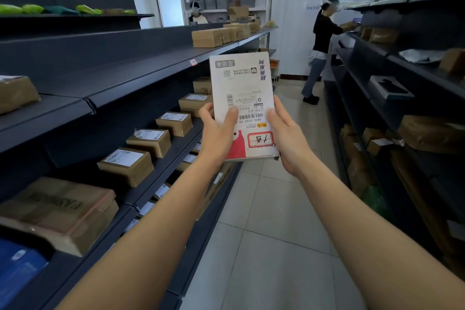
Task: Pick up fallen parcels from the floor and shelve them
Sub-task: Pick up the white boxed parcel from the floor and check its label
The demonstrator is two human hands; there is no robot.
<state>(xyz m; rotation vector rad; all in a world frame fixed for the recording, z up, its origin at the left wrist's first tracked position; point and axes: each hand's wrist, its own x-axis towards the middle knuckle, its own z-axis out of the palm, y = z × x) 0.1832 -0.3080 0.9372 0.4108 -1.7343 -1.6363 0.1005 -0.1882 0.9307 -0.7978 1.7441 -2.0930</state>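
A flat white parcel [242,88] with a red corner, barcodes and printed labels is held upright in the middle of the aisle, at chest height. My left hand [218,131] grips its lower left edge, thumb across the front. My right hand [286,133] holds its lower right edge, fingers behind it. The dark grey shelving [120,78] on the left runs alongside the parcel, with a bare stretch of upper shelf just left of it.
Several brown boxes [151,139] with white labels line the left middle shelf; more [208,38] sit on the upper shelf further along. Another rack [392,58] with parcels stands on the right. A person [320,48] works at it down the tiled aisle [264,221].
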